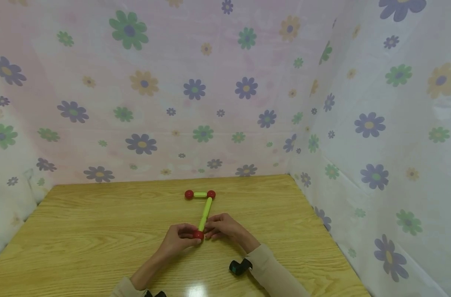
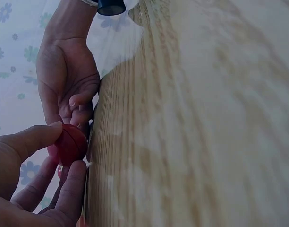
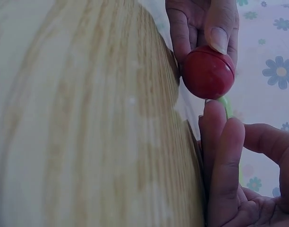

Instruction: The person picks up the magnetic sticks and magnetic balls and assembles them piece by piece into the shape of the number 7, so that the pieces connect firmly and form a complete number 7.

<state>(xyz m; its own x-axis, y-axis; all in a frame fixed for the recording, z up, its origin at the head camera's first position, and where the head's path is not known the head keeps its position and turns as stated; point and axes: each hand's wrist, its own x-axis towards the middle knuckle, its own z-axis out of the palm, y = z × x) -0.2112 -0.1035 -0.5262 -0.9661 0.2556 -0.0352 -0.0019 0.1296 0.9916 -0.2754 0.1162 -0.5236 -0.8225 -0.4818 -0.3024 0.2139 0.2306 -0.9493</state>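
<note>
A shape of red balls and yellow-green rods lies on the wooden table. My left hand pinches the near red ball between thumb and fingers; the left wrist view shows this red ball close up. From that ball a long yellow-green rod runs away to a red corner ball. There a short rod leads left to another red ball. On the right, my right hand grips the rod's near end beside the ball; in the right wrist view its fingers partly hide the rod.
The wooden table extends around the shape on all sides. Flower-printed sheets hang behind it and along both sides. Black wrist devices sit at the cuffs of the beige sleeves.
</note>
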